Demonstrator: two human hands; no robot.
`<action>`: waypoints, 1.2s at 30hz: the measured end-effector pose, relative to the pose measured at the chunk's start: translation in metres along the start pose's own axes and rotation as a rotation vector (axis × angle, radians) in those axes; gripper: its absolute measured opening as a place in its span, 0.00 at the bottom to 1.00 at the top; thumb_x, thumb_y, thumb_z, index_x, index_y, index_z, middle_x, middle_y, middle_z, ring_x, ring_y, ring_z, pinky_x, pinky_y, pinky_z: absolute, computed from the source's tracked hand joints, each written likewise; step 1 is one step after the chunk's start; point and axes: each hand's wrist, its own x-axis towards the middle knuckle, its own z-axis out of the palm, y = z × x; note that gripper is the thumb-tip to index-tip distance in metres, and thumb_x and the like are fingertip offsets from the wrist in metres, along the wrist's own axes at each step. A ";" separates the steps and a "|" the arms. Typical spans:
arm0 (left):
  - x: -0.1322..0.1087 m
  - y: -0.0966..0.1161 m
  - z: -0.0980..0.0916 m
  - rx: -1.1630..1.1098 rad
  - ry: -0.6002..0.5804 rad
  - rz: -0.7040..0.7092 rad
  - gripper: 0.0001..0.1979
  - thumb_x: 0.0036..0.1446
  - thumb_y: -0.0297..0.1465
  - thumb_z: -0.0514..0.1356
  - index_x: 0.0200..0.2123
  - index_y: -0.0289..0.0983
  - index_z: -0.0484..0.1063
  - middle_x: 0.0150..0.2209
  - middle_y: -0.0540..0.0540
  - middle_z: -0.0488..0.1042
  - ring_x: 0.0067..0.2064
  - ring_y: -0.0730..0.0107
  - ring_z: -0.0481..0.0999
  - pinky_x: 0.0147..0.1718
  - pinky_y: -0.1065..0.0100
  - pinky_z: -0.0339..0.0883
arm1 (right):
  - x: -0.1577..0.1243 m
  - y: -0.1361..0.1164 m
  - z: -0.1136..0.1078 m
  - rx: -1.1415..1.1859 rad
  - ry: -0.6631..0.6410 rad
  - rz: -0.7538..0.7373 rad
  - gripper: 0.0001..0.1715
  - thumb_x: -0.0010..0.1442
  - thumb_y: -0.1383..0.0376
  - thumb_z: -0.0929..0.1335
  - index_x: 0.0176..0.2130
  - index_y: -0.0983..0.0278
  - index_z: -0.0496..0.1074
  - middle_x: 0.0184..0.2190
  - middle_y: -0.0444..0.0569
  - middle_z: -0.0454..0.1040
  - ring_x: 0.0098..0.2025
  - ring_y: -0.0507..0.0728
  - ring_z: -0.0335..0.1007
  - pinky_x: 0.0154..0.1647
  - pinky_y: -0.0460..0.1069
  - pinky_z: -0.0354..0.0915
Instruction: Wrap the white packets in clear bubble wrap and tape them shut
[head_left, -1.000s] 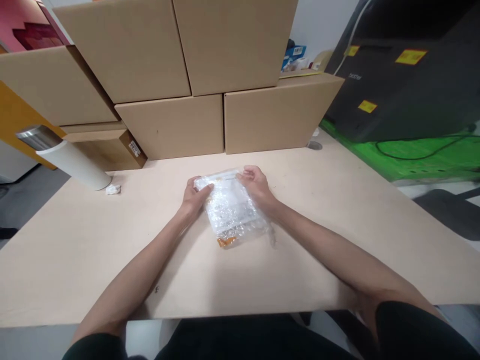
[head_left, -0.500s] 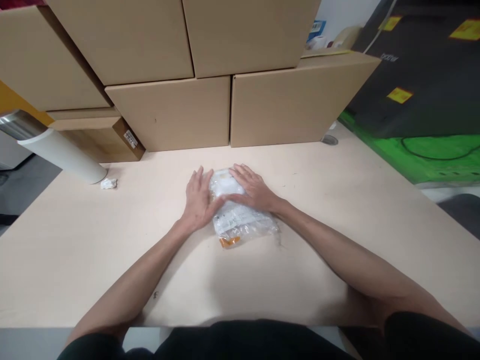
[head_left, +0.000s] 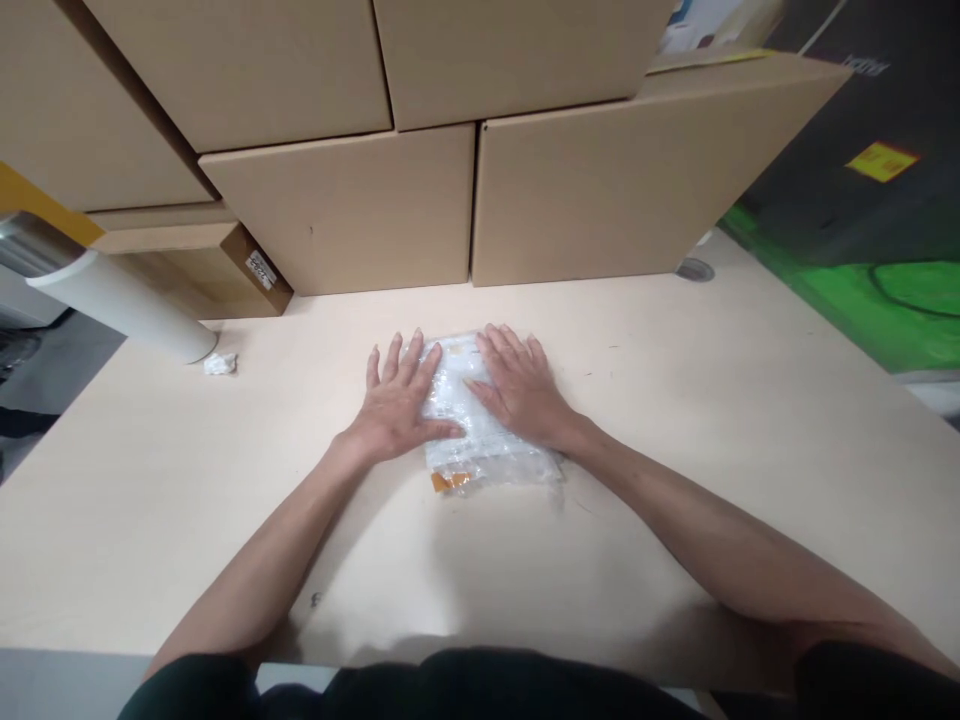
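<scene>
A clear plastic bubble-wrap package [head_left: 461, 400] with white contents lies flat on the pale table [head_left: 225, 500], a strip of orange-brown tape [head_left: 449, 482] at its near left corner. My left hand [head_left: 401, 400] rests at the package's left side, fingers spread, thumb lying across it. On the package's right part my right hand [head_left: 521, 390] lies flat with its fingers stretched out. Neither hand grips anything. The hands cover the package's left and right edges in part.
Several cardboard boxes [head_left: 337, 215] are stacked along the table's back. At the left stands a white cylinder with a metallic top [head_left: 127, 300], a crumpled white scrap [head_left: 220, 364] beside it. A dark case [head_left: 825, 160] on a green surface [head_left: 840, 310] is at the right.
My thumbs, which met over the package, have come apart. My left hand's fingers are spread wider, and its thumb sits lower. The view has shifted slightly.
</scene>
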 end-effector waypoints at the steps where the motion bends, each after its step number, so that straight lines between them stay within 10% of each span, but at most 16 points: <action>1: -0.003 0.001 0.001 -0.004 0.028 0.024 0.55 0.50 0.62 0.60 0.72 0.42 0.43 0.74 0.37 0.34 0.73 0.38 0.27 0.65 0.37 0.19 | -0.002 0.001 -0.001 -0.001 0.011 -0.053 0.42 0.70 0.45 0.50 0.73 0.65 0.42 0.74 0.59 0.43 0.75 0.66 0.32 0.71 0.69 0.33; 6: -0.008 -0.002 0.001 -0.109 -0.072 0.129 0.53 0.55 0.60 0.57 0.73 0.41 0.38 0.74 0.35 0.31 0.74 0.44 0.30 0.68 0.44 0.35 | -0.007 0.003 -0.005 -0.009 -0.065 -0.341 0.46 0.67 0.39 0.52 0.73 0.59 0.43 0.73 0.57 0.44 0.75 0.66 0.35 0.71 0.69 0.33; 15: -0.001 -0.009 0.000 -0.084 -0.184 0.100 0.69 0.39 0.64 0.64 0.73 0.41 0.30 0.73 0.32 0.25 0.73 0.38 0.26 0.65 0.38 0.20 | -0.007 -0.004 -0.002 0.009 -0.117 -0.264 0.50 0.63 0.36 0.57 0.73 0.56 0.41 0.74 0.56 0.39 0.74 0.70 0.33 0.70 0.71 0.34; 22: -0.011 0.006 0.000 0.068 -0.061 0.066 0.63 0.44 0.58 0.67 0.73 0.39 0.37 0.74 0.33 0.28 0.73 0.37 0.29 0.66 0.40 0.18 | -0.009 -0.007 -0.004 -0.023 -0.141 -0.215 0.49 0.64 0.37 0.57 0.72 0.59 0.44 0.74 0.58 0.38 0.75 0.70 0.29 0.70 0.71 0.34; 36: -0.011 0.006 0.004 -0.020 -0.224 0.083 0.67 0.46 0.59 0.65 0.73 0.39 0.26 0.73 0.32 0.24 0.73 0.43 0.25 0.68 0.40 0.27 | -0.005 -0.002 -0.005 0.140 -0.128 -0.214 0.62 0.59 0.33 0.60 0.73 0.67 0.38 0.74 0.63 0.40 0.74 0.70 0.33 0.71 0.69 0.34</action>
